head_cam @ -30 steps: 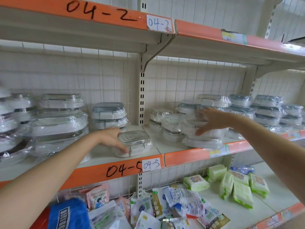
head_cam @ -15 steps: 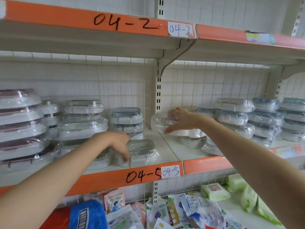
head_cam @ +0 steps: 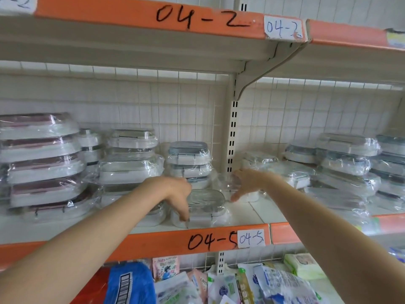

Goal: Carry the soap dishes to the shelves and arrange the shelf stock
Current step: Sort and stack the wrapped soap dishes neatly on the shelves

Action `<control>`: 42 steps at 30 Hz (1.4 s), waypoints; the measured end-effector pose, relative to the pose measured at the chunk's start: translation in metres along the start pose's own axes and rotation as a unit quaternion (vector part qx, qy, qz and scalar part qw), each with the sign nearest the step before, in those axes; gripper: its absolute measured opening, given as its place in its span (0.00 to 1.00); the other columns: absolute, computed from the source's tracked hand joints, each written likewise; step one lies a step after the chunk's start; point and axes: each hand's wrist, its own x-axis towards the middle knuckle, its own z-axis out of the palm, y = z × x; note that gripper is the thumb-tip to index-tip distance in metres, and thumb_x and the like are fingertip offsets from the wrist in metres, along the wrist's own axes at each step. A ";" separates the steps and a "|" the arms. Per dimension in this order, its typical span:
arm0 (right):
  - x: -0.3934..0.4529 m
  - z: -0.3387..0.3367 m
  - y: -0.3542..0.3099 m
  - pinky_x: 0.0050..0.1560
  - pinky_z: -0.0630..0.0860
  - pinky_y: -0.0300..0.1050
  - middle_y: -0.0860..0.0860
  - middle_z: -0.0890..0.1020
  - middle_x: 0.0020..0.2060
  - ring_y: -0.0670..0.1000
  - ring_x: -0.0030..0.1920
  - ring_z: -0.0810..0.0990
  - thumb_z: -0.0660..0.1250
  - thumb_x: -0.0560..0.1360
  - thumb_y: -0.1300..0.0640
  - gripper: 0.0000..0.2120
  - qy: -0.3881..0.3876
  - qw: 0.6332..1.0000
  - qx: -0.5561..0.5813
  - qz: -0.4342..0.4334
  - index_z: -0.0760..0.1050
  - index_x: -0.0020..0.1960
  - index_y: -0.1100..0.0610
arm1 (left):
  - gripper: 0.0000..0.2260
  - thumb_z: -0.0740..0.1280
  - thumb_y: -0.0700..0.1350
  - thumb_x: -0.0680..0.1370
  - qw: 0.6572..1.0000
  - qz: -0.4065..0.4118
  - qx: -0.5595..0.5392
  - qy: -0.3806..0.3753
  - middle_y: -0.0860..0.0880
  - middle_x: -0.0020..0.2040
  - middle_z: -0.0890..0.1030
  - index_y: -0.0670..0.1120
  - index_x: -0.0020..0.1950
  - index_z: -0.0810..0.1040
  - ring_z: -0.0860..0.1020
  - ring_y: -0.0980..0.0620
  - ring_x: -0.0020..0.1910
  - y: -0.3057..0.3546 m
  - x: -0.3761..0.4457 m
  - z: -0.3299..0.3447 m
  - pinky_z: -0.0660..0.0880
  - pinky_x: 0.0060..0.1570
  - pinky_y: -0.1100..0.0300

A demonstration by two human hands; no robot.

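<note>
Before the shelf edge marked 04-5 (head_cam: pixel 210 240), stacks of wrapped pink-lidded containers (head_cam: pixel 41 163) stand far to the left of the upright post (head_cam: pixel 231 137), with grey-lidded stacks beside them. The left hand (head_cam: pixel 173 194) reaches down over a wrapped soap dish (head_cam: pixel 203 207) at the shelf's front, just left of the post, fingers curled over its left end and fingertips at its front wall. Behind that dish rises a short stack of blue-lidded dishes (head_cam: pixel 188 161). At the foot of the post, the right hand (head_cam: pixel 249 183) presses spread, straight fingers against a second wrapped dish (head_cam: pixel 247 191). Further stacks (head_cam: pixel 346 159) stand right of the post.
</note>
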 end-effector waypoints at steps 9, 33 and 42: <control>-0.021 -0.026 0.022 0.51 0.72 0.31 0.53 0.68 0.70 0.42 0.45 0.74 0.72 0.70 0.44 0.40 0.044 0.997 0.042 -0.044 0.60 0.75 0.57 | 0.27 0.71 0.56 0.71 0.999 -0.022 0.026 -0.021 0.47 0.59 0.75 0.42 0.64 0.74 0.77 0.49 0.55 0.008 0.006 -0.005 0.74 0.45 0.59; -0.029 -0.031 0.123 0.74 0.55 0.57 0.51 0.42 0.77 0.58 0.77 0.45 0.68 0.70 0.69 0.51 -0.031 0.988 -0.118 0.095 0.37 0.77 0.50 | 0.46 0.66 0.72 0.67 0.994 0.056 -0.071 0.054 0.48 0.68 0.67 0.45 0.75 0.59 0.68 0.50 0.65 0.022 0.020 -0.002 0.68 0.65 0.57; -0.031 -0.036 0.104 0.72 0.55 0.63 0.50 0.50 0.77 0.57 0.76 0.47 0.70 0.68 0.60 0.49 -0.031 0.991 -0.118 0.050 0.42 0.78 0.48 | 0.43 0.67 0.72 0.66 0.993 0.066 -0.051 0.089 0.48 0.63 0.72 0.43 0.69 0.68 0.72 0.50 0.61 0.030 0.018 -0.007 0.71 0.62 0.54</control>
